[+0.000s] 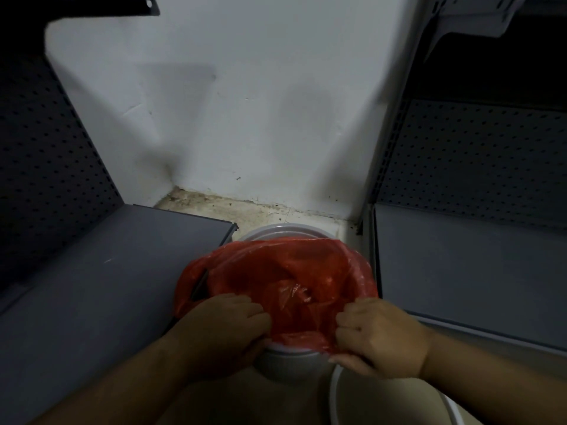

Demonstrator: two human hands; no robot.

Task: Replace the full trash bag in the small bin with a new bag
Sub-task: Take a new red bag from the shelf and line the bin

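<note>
A small white round bin (287, 363) stands on the floor between two shelf units. A red plastic bag (276, 271) lies open in it, its edge draped over the rim on the left, right and near sides. The far rim (282, 230) shows bare white. My left hand (224, 326) pinches the bag's near edge at the left of the rim. My right hand (380, 335) pinches the same edge at the right, fingers curled over the plastic. Crumpled red plastic sits inside the bag.
Grey metal shelves with perforated back panels flank the bin, one on the left (92, 286) and one on the right (466, 271). A white wall (230, 102) and dirty floor strip lie behind. A white curved ring (337, 391) lies at the lower right.
</note>
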